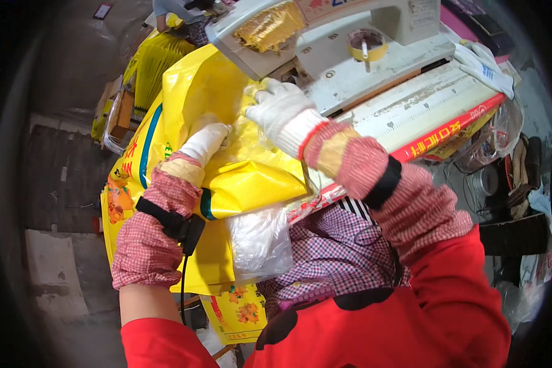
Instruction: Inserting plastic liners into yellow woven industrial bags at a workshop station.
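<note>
A large yellow woven plastic bag (251, 184) with printed pictures and a dark green stripe lies bunched across the edge of an industrial sewing machine's bed. Its upper part stands open toward me. My left hand (206, 142), in a white knit glove, is closed on a fold of it, the fingertips partly hidden. My right hand (282, 113), gloved too, pinches the bag near the head of the sewing machine (343, 67). Out from under the bag hangs a clear plastic liner (260, 242). Checked sleeve covers wrap both my forearms.
On the machine lies a tape roll (367, 46), with a white glove (484, 66) at the bed's right end. Folded yellow bags (156, 70) are stacked at the back left, near another person (187, 15). Below hangs checked cloth (337, 251). Clutter fills the right side.
</note>
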Tool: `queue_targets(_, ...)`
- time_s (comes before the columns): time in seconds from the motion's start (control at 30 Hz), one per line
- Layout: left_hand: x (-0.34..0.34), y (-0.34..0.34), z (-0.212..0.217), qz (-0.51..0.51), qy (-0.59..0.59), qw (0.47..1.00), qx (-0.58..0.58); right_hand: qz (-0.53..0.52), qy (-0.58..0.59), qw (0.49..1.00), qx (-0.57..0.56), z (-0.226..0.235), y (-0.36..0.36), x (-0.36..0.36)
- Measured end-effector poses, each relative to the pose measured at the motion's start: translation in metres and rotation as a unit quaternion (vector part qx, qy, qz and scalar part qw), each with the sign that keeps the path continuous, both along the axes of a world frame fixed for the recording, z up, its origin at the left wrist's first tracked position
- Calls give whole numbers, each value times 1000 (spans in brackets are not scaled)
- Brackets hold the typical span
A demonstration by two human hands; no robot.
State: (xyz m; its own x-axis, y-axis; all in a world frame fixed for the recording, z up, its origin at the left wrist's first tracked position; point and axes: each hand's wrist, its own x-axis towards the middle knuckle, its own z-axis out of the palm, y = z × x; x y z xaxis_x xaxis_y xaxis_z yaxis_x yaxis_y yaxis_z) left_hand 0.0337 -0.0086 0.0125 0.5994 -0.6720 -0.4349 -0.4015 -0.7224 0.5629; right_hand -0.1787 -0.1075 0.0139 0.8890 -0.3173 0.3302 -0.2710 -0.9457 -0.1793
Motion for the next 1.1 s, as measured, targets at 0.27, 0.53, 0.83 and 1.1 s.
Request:
queue_targets(0.27,-6,3,-21,-122,-298,943,-84,12,68,997,-18,-8,-6,10)
queue_targets(0.53,3,-14,-18,-37,-168,984,-52,-26,-51,994,-95,-22,-10,4)
queue_targets(0.83,15,-18,-65,102,-97,972,-191,-137,-64,916,372,-27,8,-41)
queue_targets(1.1,-19,-16,-36,-232,-414,880,26,-141,50,881,450,-46,33,-20)
